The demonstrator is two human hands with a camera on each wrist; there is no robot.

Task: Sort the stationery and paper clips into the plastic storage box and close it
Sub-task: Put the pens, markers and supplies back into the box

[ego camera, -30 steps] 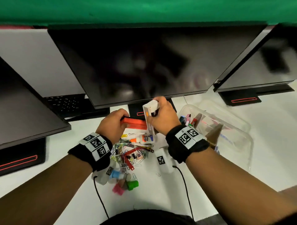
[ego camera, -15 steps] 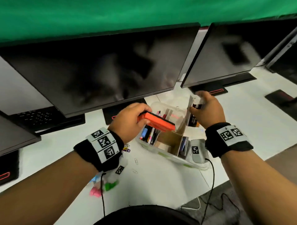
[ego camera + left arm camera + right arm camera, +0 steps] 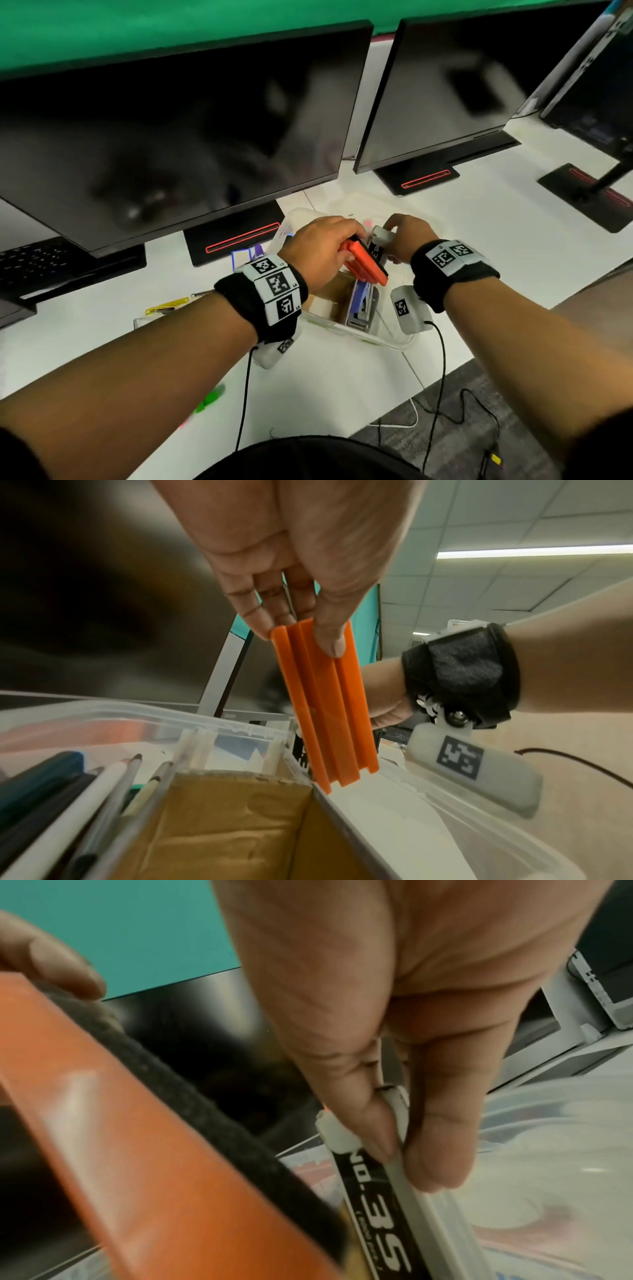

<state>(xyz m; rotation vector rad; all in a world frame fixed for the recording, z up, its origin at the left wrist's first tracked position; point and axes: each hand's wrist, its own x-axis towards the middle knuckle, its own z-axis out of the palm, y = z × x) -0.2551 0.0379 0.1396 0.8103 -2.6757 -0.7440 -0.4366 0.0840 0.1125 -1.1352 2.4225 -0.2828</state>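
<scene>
My left hand (image 3: 322, 250) pinches an orange plastic eraser block (image 3: 364, 263) by its upper end (image 3: 325, 696) and holds it slanted over the clear plastic storage box (image 3: 394, 339). Its lower end hangs just above a cardboard divider (image 3: 222, 823) inside the box. My right hand (image 3: 407, 236) pinches a small white and black staples box (image 3: 378, 245), marked "No. 35" (image 3: 377, 1204), right beside the orange block over the storage box. Pens and pencils (image 3: 68, 791) lie in the left compartment.
Black monitors (image 3: 171, 130) and their stands (image 3: 236, 236) close off the back of the white desk (image 3: 342, 387). A yellow clip (image 3: 168, 306) and green and pink clips (image 3: 209, 401) lie on the desk left of the storage box. The desk edge runs at lower right.
Both hands have moved right and down from the pile over to the storage box, carrying the orange block and the staples box. The two items now hang close together above it.
</scene>
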